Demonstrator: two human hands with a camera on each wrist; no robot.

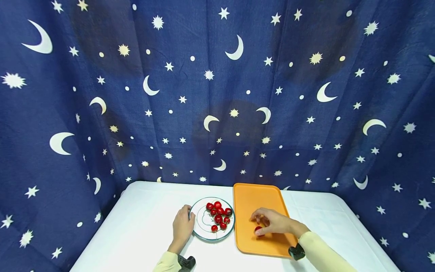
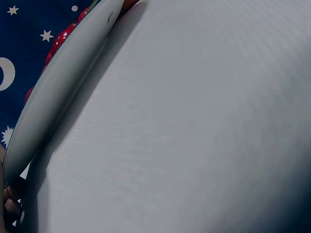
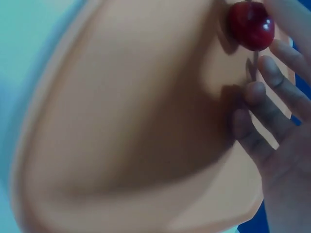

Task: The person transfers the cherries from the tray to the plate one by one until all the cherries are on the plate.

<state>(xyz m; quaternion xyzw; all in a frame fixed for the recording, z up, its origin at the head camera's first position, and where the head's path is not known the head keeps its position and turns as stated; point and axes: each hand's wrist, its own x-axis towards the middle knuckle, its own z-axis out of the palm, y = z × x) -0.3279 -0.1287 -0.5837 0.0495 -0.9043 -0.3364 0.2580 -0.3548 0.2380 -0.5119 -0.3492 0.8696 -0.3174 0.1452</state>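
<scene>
A white plate (image 1: 204, 231) with a dark green rim bears several red cherries (image 1: 218, 219), some with stems. At its left edge, my left hand (image 1: 183, 226) grips the rim; in the left wrist view its fingers (image 2: 12, 206) show at the plate's lower end, partly cut off. One red cherry (image 3: 251, 25) lies on the orange tray (image 1: 253, 196), its stem visible in the right wrist view. Over it my right hand (image 1: 273, 221) reaches down, thumb beside the cherry and fingers (image 3: 272, 73) spread apart, with a gap between index finger and thumb.
Plate and tray stand side by side on a white-covered table (image 1: 142, 211), the tray on the right. Behind the table hangs a dark blue curtain (image 1: 190, 124) with moons and stars. Each wrist wears a black device (image 1: 296, 252).
</scene>
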